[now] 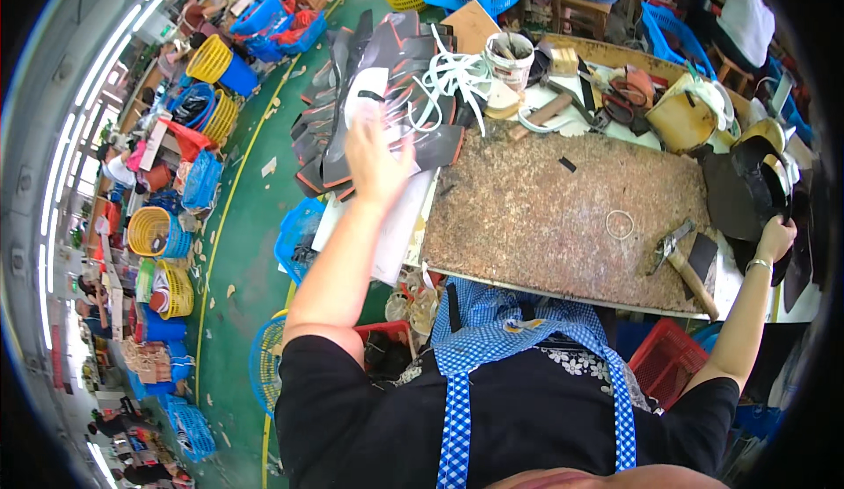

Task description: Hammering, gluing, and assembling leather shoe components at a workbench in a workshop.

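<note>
While the left hand (378, 157) is over at the heap of dark flat pieces (435, 148) with orange edging, I'd guess the step going on is gathering parts, one from each side. That heap sits just past the left end of the surface (545, 195), overlapping in messy layers. The left forearm (336, 271) stretches up and forward, back of the hand upward, fingers pointing away and thumb out to the side; it's too blurry for me to tell if it's pinching anything or just lying on top. Next move there, I reckon, calls for getting one piece separated without dragging its neighbours or the tangled white cord (453, 76) right beside it. Moving along, the middle of the surface has a thin pale ring (620, 225) on it, then a hammer (681, 265) near the front corner. Far right, the right hand (775, 241) is reached well out, elbow bent, fingers looking closed on the lower edge of a dark curved piece (730, 203) among other black bits. That side probably wants a steady pull clear of the clutter, imo.
</note>
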Motion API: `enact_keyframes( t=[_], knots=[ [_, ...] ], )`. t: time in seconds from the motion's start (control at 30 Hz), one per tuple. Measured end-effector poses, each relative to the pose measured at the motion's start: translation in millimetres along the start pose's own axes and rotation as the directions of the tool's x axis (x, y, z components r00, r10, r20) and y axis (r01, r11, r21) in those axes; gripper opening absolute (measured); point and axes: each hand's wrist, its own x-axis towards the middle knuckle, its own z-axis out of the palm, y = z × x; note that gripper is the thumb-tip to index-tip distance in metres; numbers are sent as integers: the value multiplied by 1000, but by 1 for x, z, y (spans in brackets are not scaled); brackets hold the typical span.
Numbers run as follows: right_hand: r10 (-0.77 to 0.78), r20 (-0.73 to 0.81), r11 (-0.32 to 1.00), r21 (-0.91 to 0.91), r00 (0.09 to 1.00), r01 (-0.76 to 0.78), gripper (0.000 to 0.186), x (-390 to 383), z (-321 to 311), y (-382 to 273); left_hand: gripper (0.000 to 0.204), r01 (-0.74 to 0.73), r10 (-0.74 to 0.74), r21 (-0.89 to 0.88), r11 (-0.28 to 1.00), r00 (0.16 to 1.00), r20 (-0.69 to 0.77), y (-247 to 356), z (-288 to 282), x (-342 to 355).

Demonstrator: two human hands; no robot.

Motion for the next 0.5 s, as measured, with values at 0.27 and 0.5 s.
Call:
enact_keyframes(
  t=[0.27,0.5],
  knots=[
    [-568,-359,752,139,741,644,53,-101,-116,-161,95,607,-587,-46,793,783,205,-86,14,67],
    [-851,-100,308,702,516,642,53,-209,-148,-292,98,514,-530,-397,760,844,78,-62,-4,47]
  ],
)
